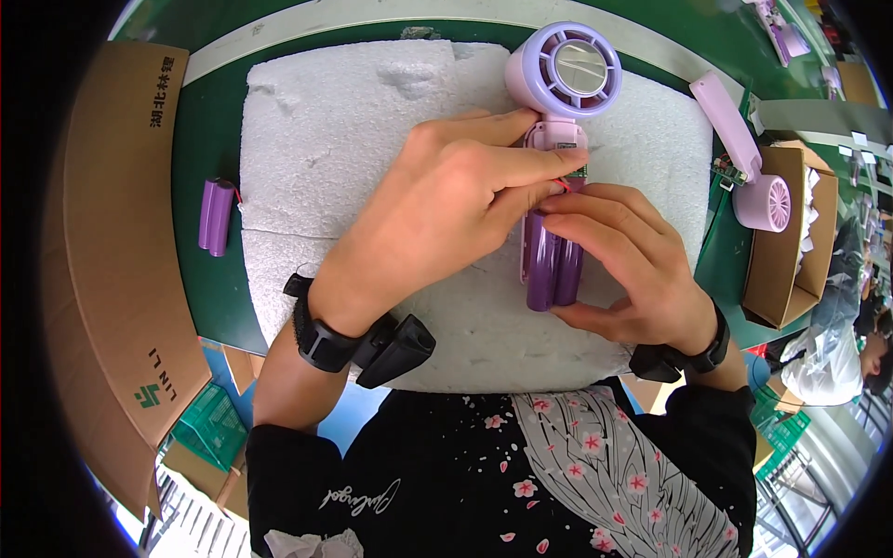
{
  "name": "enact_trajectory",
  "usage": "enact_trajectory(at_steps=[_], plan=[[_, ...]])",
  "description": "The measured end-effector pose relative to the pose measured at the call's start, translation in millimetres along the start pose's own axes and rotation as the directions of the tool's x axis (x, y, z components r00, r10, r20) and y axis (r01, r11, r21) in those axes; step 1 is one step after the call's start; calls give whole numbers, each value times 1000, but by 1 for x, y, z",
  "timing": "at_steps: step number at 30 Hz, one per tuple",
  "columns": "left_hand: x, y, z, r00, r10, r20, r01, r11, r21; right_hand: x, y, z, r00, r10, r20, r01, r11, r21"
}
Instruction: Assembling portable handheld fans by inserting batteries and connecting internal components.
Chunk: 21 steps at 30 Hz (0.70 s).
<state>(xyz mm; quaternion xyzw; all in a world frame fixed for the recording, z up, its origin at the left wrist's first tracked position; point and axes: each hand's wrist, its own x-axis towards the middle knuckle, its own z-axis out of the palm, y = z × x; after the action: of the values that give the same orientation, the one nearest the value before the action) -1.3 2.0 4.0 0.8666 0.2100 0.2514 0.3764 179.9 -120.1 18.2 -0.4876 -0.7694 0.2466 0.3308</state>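
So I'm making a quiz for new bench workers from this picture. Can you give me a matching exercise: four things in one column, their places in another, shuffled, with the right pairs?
Things:
1. purple battery pack
2. spare purple battery pack
3. second pink fan
4. cardboard box

Places:
A. at the far left of the bench
B. between the left hand and right hand, on the white foam pad
C. on the green surface right of the pad
D. on the green surface just left of the pad

Pairs: 1-B, 2-D, 3-C, 4-A
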Motion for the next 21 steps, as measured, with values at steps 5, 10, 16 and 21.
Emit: enact_trajectory(at_steps=[5,10,16,21], plan=[[0,-2,-2,999,32,22,-31,999,-7,-3,-5,3,1000,-8,9,9,997,-81],[-1,-3,-4,998,50,29,-50,999,2,-8,-10,2,1000,11,-13,-13,992,-124],[-1,-5,-3,998,56,22,-56,998,-34,-8,-12,0,998,48,-36,-52,991,-125],[0,-7,-5,998,36,44,-31,994,-109,-8,-15,-1,995,95,-34,-99,983,-156]])
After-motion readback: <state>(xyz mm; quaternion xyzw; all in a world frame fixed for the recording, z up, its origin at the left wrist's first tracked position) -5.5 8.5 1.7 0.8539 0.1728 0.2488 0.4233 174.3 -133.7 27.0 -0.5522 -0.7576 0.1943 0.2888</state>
